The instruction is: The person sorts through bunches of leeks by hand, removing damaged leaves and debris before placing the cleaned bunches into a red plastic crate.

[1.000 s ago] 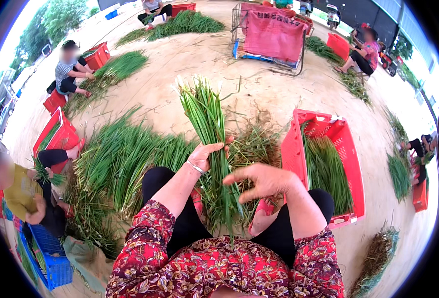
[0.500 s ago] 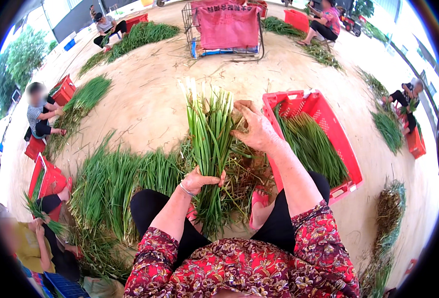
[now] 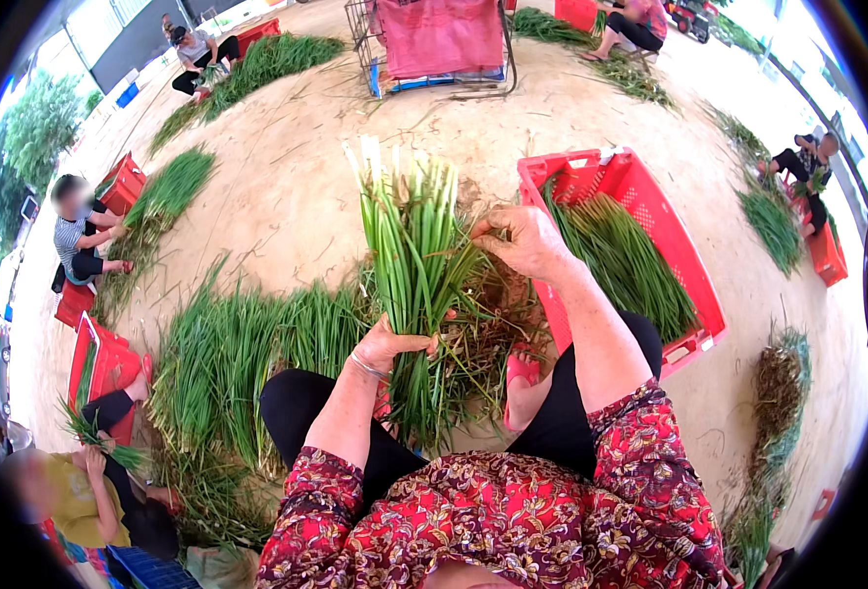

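Observation:
My left hand (image 3: 391,348) is closed around the middle of a bunch of chives (image 3: 403,270). The white stalk ends point up and away from me, and the green leaves hang down between my knees. My right hand (image 3: 530,245) is at the bunch's right side, thumb and fingers pinched on a thin loose leaf that sticks out from it. Below the hands lies a pile of brownish leaf trimmings (image 3: 498,329). A red plastic crate (image 3: 660,231) stands to the right, with neatly laid chives (image 3: 625,270) inside.
A long heap of loose chives (image 3: 223,358) covers the ground at my left. Ahead stands a wire cart (image 3: 439,44) draped with pink cloth. Several people sit around with their own crates and chive piles; one person (image 3: 85,491) is close at the lower left.
My right hand has moved down a little along the bunch's right side, and its fingers have closed into a pinch on a leaf. My left hand keeps its grip; the view has shifted slightly.

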Demonstrator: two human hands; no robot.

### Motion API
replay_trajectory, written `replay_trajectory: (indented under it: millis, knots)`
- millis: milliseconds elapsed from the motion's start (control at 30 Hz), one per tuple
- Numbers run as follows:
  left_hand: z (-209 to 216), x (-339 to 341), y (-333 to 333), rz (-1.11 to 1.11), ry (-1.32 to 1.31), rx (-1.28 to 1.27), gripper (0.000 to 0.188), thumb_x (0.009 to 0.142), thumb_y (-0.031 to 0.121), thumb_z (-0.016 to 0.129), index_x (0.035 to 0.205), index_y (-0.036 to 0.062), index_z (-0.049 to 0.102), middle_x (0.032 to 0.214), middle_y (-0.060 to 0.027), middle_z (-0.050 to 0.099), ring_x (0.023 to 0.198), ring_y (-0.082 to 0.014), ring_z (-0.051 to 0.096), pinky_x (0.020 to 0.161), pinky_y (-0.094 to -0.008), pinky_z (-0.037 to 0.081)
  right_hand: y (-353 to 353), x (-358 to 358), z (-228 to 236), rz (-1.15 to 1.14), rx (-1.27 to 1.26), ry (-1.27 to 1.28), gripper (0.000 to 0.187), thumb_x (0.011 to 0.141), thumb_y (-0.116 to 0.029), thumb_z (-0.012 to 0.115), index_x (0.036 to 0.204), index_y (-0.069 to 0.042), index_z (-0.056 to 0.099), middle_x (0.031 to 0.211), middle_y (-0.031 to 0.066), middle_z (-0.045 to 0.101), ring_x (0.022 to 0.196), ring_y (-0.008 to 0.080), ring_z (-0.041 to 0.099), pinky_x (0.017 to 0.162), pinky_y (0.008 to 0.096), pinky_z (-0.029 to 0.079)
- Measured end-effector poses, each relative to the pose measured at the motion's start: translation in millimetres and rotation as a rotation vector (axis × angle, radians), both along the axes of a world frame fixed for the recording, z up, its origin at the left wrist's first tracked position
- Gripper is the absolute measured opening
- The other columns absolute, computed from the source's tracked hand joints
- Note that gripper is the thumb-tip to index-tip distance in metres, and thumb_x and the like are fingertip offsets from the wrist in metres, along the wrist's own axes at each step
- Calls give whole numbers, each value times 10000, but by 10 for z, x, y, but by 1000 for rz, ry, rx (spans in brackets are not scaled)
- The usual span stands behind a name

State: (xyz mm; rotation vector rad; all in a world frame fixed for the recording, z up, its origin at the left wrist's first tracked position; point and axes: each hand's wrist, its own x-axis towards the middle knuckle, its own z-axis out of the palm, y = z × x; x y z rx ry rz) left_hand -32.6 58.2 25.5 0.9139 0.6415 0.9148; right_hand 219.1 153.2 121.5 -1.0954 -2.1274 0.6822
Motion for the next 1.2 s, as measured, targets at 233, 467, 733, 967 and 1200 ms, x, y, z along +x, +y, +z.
replay_trajectory:
  millis: [233, 467, 733, 967, 1200]
  knots:
    - [-89, -119, -1, 18, -93, -7, 584, 704, 24, 723, 1241, -98, 531, 1104, -174, 638, 693, -195, 597, 649, -335, 478, -33, -138, -3, -149, -423, 317, 97, 857, -75, 671, 939, -45, 712, 765, 26, 685, 504, 85, 565, 456, 244, 459]
    - [-150, -260, -47, 60, -63, -41, 595, 717, 24, 712, 1262, -99, 507, 1203, -188, 603, 697, -202, 605, 646, -337, 488, 260, 165, 122, -239, -4, 892, 103, 890, -14, 628, 942, -50, 709, 767, 37, 683, 690, 92, 633, 577, 219, 497]
    - [-293, -378, 6, 139, -208, -86, 503, 782, 81, 714, 1236, -52, 540, 1294, -176, 561, 705, -169, 607, 661, -312, 502, 295, 873, 342, -373, 18, 1205, 137, 927, -93, 582, 999, -74, 698, 816, 15, 682, 540, 50, 548, 472, 180, 420]
    - [-146, -280, -4, 201, -115, -35, 593, 765, 106, 736, 1269, -91, 495, 778, -97, 607, 650, -176, 539, 649, -334, 467, 126, 34, -54, -153, 164, 167, 165, 795, -85, 728, 948, -145, 734, 848, 5, 702, 702, 92, 623, 594, 264, 510]
    - [-132, -222, -33, 43, -66, 4, 546, 742, 86, 739, 1211, -100, 532, 824, -120, 637, 610, -182, 544, 606, -332, 458, 7, -331, -313, -162, 469, -85, 110, 780, -148, 715, 883, -122, 686, 768, 55, 594, 718, 275, 630, 620, 381, 516]
